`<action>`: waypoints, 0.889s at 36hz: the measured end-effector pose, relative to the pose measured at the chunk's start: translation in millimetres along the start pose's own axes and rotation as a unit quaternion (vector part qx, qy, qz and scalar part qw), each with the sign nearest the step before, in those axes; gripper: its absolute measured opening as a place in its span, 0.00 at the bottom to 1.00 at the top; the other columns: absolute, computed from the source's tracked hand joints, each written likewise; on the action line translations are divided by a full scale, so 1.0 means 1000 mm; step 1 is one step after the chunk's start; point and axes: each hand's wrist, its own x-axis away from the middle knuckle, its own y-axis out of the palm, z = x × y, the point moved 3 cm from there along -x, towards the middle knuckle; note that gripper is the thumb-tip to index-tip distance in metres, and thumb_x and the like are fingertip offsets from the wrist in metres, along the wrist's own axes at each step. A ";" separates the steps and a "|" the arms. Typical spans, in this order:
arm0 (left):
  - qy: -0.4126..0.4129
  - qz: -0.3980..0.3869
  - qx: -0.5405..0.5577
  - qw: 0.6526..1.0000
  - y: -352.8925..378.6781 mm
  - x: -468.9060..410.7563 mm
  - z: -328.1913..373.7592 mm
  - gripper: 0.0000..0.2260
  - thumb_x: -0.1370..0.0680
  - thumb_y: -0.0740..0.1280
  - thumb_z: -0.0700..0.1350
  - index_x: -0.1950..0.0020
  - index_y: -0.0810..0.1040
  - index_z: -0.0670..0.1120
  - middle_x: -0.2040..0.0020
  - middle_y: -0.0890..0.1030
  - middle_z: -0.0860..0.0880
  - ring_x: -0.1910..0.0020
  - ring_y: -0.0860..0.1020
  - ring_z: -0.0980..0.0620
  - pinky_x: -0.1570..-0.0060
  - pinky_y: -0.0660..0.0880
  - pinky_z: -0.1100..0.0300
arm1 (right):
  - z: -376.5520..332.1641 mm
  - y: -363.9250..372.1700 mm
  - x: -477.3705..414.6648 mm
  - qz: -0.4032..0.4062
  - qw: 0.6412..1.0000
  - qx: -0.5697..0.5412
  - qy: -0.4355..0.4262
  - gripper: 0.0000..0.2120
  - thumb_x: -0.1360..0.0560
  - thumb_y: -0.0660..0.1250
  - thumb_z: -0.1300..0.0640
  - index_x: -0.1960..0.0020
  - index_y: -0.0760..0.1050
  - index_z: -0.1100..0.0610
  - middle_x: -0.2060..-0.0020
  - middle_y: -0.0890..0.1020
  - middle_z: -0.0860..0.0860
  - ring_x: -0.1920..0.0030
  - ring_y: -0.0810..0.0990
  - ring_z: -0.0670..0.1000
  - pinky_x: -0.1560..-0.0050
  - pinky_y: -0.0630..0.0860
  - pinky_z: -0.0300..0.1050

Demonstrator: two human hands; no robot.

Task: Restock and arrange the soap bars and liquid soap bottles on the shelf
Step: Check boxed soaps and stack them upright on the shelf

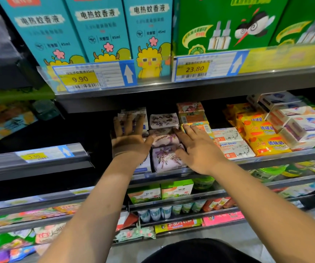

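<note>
A row of lavender-print soap bars [167, 158] runs front to back on the middle shelf [266, 158]. My left hand [130, 139] lies flat with straight fingers on the soap packs just left of that row, its thumb against a lavender bar. My right hand [196, 149] rests with straight fingers on the row's right side, fingertips reaching the bars further back [163, 120]. White goat soap bars [232, 147] sit right of my right hand, then yellow soap packs [265, 137] and white boxed soaps [301, 126].
Teal boxes [96, 29] and green boxes [219, 25] stand on the shelf above, with price tags 9.90 [79, 79] and 23.80 [194, 69]. To the left of my left hand the middle shelf is dark. Lower shelves hold green boxes [160, 192] and assorted packets.
</note>
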 end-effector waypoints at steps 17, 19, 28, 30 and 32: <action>0.162 0.030 0.120 0.979 -0.008 0.047 0.092 0.24 0.18 0.58 0.60 0.23 0.63 0.55 0.24 0.64 0.51 0.27 0.63 0.44 0.32 0.70 0.50 | 0.130 -0.075 0.003 -0.016 0.996 0.056 0.071 0.25 0.28 0.75 0.45 0.34 0.77 0.51 0.38 0.81 0.53 0.36 0.76 0.56 0.39 0.70 0.40; 0.195 0.020 0.113 0.974 0.000 0.047 0.119 0.25 0.19 0.56 0.62 0.23 0.62 0.57 0.23 0.63 0.54 0.26 0.62 0.45 0.29 0.65 0.51 | 0.146 -0.075 0.002 -0.075 0.986 0.128 0.074 0.32 0.30 0.74 0.40 0.29 0.71 0.47 0.34 0.78 0.52 0.35 0.71 0.58 0.34 0.67 0.48; 0.182 0.007 0.044 0.982 0.042 0.044 0.180 0.30 0.19 0.49 0.67 0.19 0.52 0.59 0.18 0.48 0.53 0.19 0.45 0.48 0.22 0.44 0.47 | 0.167 -0.064 -0.013 -0.153 0.981 0.120 0.006 0.48 0.32 0.77 0.41 0.21 0.51 0.39 0.33 0.76 0.52 0.37 0.67 0.59 0.37 0.65 0.55; 0.192 0.017 0.033 0.981 0.051 0.046 0.178 0.29 0.19 0.48 0.66 0.19 0.54 0.57 0.18 0.50 0.52 0.19 0.45 0.47 0.22 0.43 0.46 | 0.165 -0.065 -0.017 -0.172 0.979 0.105 -0.005 0.52 0.33 0.78 0.41 0.19 0.50 0.44 0.30 0.74 0.53 0.33 0.68 0.59 0.39 0.67 0.48; 0.198 0.048 0.019 0.979 0.049 0.045 0.177 0.29 0.20 0.49 0.65 0.21 0.62 0.55 0.19 0.58 0.50 0.20 0.52 0.45 0.22 0.48 0.44 | 0.163 -0.064 -0.022 -0.196 0.977 0.076 -0.019 0.54 0.35 0.80 0.44 0.19 0.52 0.53 0.25 0.68 0.54 0.28 0.67 0.56 0.37 0.67 0.40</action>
